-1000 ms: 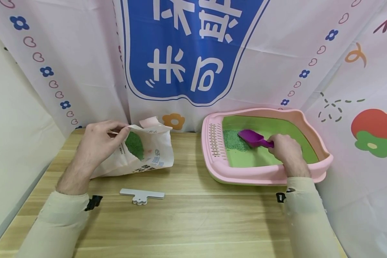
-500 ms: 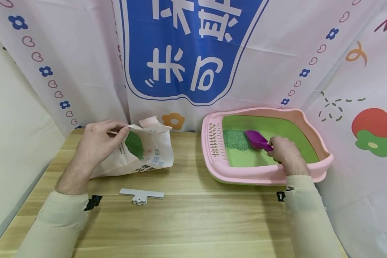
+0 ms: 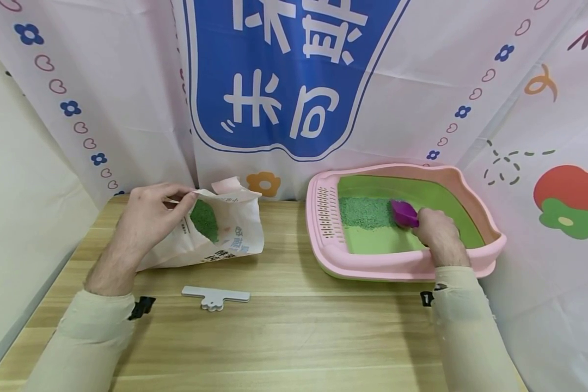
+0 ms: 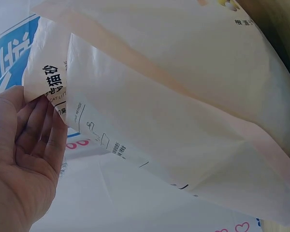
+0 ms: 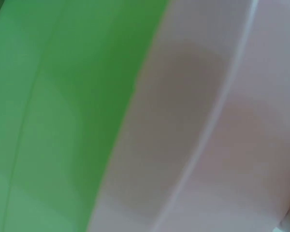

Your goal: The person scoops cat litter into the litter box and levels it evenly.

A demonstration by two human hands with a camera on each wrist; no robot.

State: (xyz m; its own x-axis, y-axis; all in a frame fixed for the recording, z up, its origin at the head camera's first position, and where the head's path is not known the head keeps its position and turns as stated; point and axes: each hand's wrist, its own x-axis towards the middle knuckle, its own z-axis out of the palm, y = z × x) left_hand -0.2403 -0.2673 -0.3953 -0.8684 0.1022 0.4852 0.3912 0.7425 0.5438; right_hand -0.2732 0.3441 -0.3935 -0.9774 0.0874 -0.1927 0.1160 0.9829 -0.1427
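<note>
My left hand (image 3: pixel 152 215) pinches the upper edge of a white cat litter bag (image 3: pixel 240 223), between thumb and fingers. Green litter (image 3: pixel 204 220) shows through the bag's open mouth. In the left wrist view, the left hand (image 4: pixel 31 150) holds the printed edge of the bag (image 4: pixel 159 106). Over the litter box (image 3: pixel 372 268), pink-rimmed with a green base, my right hand (image 3: pixel 437 228) grips the handle of a purple scoop (image 3: pixel 404 213). The scoop's bowl is at the right end of a patch of green litter (image 3: pixel 367 212) on the box floor. The right wrist view shows only the box's pink rim (image 5: pixel 183 111) and green inside, blurred.
A white sealing clip (image 3: pixel 215 297) lies on the wooden table (image 3: pixel 294 332) in front of the bag. A printed cloth (image 3: pixel 397 109) hangs behind the table, and the litter box stands close to the cloth on the right.
My right hand has drawn the scoop rightward through the box, and the litter patch now stretches farther right. The left hand and bag have stayed in place.
</note>
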